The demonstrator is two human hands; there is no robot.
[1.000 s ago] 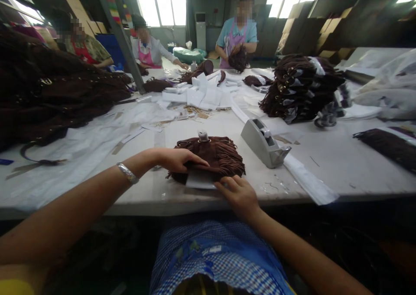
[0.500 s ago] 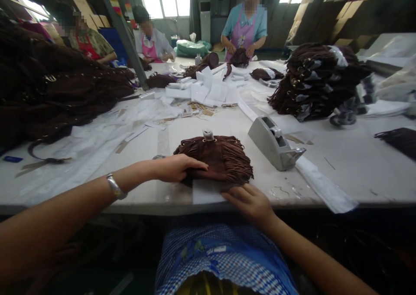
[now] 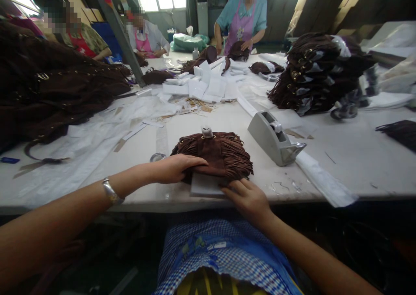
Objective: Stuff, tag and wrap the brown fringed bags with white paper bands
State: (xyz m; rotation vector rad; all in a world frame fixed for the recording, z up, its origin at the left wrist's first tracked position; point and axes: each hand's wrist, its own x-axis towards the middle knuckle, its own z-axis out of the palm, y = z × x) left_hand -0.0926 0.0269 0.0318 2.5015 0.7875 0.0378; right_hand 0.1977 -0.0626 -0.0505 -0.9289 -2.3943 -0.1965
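Snagging looks the likeliest trouble: loose fringe (image 3: pixel 238 159) near the right hand (image 3: pixel 251 199) could get trapped against the white sheet (image 3: pixel 205 185), or the sheet could crease if pressed unevenly against the soft brown bag (image 3: pixel 210 152). That bag lies on the desk (image 3: pixel 344 167) between the hands, mostly just beyond them. The left hand (image 3: pixel 177 168) grips its near left edge, thumb on top; the right has bent fingers at the sheet's right corner, but whether they pinch it I cannot tell.

L hand (image 3: pixel 181 167) grips brn fringed bag (image 3: pixel 211 154), R hand (image 3: pixel 250 199) at wht sheet (image 3: pixel 205 185)
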